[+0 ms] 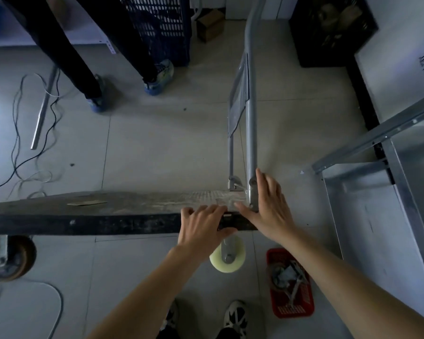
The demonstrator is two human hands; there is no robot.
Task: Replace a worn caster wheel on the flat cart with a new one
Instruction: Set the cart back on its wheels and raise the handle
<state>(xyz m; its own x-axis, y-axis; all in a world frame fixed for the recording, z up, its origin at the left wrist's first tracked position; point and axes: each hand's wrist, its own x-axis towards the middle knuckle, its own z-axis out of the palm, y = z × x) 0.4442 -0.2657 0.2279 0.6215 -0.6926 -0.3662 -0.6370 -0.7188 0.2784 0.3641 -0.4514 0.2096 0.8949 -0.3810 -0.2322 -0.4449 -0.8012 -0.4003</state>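
Caster wheel (pixel 227 256), pale and translucent with a grey metal fork, sits under the near right corner of the flat cart (pixel 108 216), close to the floor (pixel 157 143). At the cart's far left end a darker, brownish caster (pixel 15 258) shows under the deck. The cart's deck looks scuffed and dusty, with a black edge band facing the camera.

Left hand (pixel 202 226) has its grip clenched on that black edge just above the pale wheel, fingers curled over the top and thumb under the band. Right hand (pixel 267 209) lies released, fingers straight and pressed flat against the base of the grey handle post (pixel 251 118) at the cart's corner, thumb resting on the deck.

Just right of the wheel, a red basket (pixel 301 311) on the floor holds metal parts that are too jumbled to name. The person's 2 shoes show at the bottom edge. Beyond the cart stand another person's 2 legs (pixel 83 50) in dark trousers, with loose cables (pixel 17 148) and a metal bar (pixel 43 106) on the floor to the left. Metal shelving (pixel 377 133) lies to the right.
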